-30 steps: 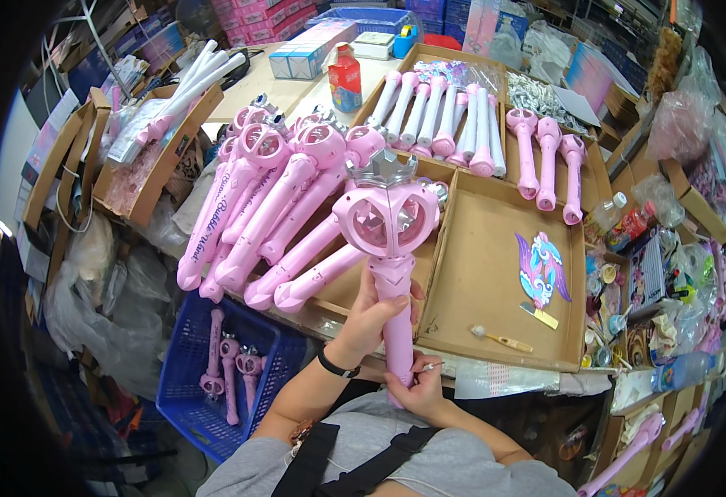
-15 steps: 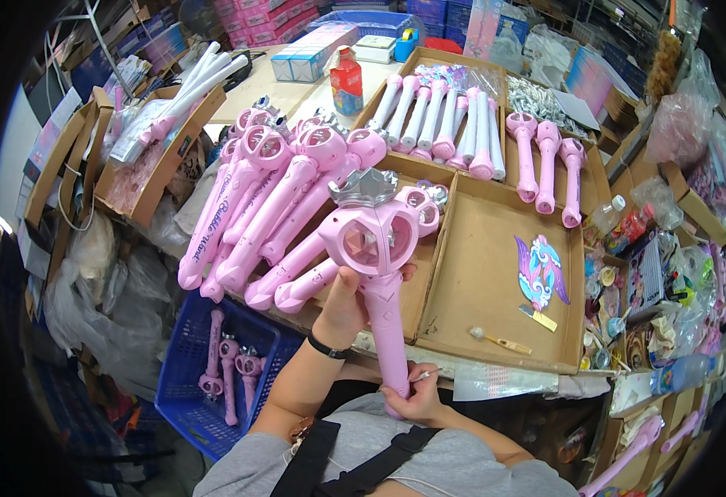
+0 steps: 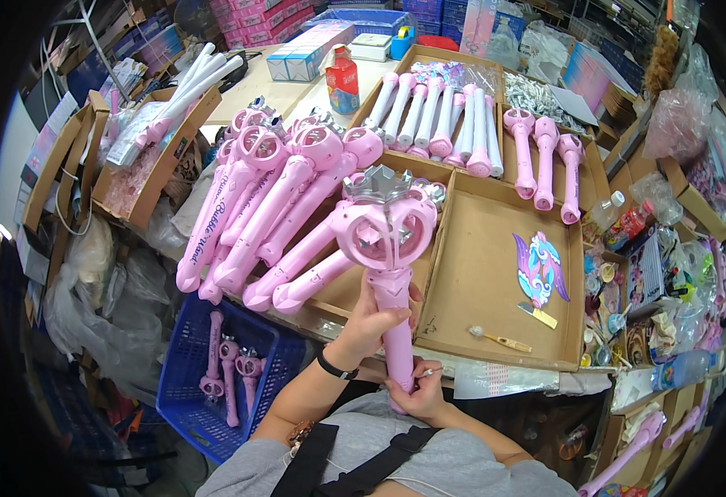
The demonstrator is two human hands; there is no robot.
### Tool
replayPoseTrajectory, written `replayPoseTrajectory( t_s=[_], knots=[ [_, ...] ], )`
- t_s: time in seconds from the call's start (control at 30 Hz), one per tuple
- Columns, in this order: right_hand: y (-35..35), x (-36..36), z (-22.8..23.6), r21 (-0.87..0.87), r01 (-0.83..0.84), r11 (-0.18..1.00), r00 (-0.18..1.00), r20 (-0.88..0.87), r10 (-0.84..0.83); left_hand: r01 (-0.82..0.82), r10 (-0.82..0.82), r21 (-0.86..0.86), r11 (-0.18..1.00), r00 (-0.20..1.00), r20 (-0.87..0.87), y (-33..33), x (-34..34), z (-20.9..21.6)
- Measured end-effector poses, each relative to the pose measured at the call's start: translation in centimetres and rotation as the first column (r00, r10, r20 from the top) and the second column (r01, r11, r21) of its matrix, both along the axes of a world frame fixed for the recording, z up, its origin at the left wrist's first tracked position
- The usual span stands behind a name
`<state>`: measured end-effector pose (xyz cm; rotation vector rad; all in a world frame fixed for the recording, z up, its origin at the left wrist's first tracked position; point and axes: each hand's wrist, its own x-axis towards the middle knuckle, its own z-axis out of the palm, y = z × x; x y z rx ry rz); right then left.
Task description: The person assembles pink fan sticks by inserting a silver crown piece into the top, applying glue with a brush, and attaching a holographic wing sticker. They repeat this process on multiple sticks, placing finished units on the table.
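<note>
Head view. I have the pink wand (image 3: 390,286) just left of the cardboard tray (image 3: 471,265), its silver crown (image 3: 382,184) pointing away from me. Left hand (image 3: 370,325): grip closed round the upper handle. Right hand (image 3: 419,396): grip closed on the lower end, plus a thin white implement (image 3: 427,373), type unclear.

Handling judgement: support the neck firmly, avoid pressing the crown, angle the implement clear of the pink surface.

Obstruction: heaped wands (image 3: 276,207) left of the tray crowd the head end. Inside the tray: winged cutout (image 3: 531,277), wooden-handled brush (image 3: 508,341).
</note>
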<state>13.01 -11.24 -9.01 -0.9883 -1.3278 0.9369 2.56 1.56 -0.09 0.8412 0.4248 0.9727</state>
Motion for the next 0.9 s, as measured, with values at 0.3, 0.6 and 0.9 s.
replayPoseTrajectory(
  t_s=[0.3, 0.6, 0.9],
  knots=[
    [0.2, 0.2, 0.1, 0.121, 0.002, 0.993, 0.994, 0.108, -0.016, 0.034, -0.035, 0.049, 0.998, 0.999, 0.006, -0.4, -0.6, 0.0],
    [-0.2, 0.1, 0.0, 0.036, -0.257, 0.966, 0.945, -0.199, 0.259, -0.205, 0.202, 0.047, 0.978, 0.977, 0.066, 1.9, -1.0, 1.4],
    [0.5, 0.1, 0.2, 0.042, -0.158, 0.987, 0.984, -0.078, 0.161, -0.094, 0.093, -0.035, 0.995, 0.995, -0.027, -0.5, -0.4, 0.2]
  ],
)
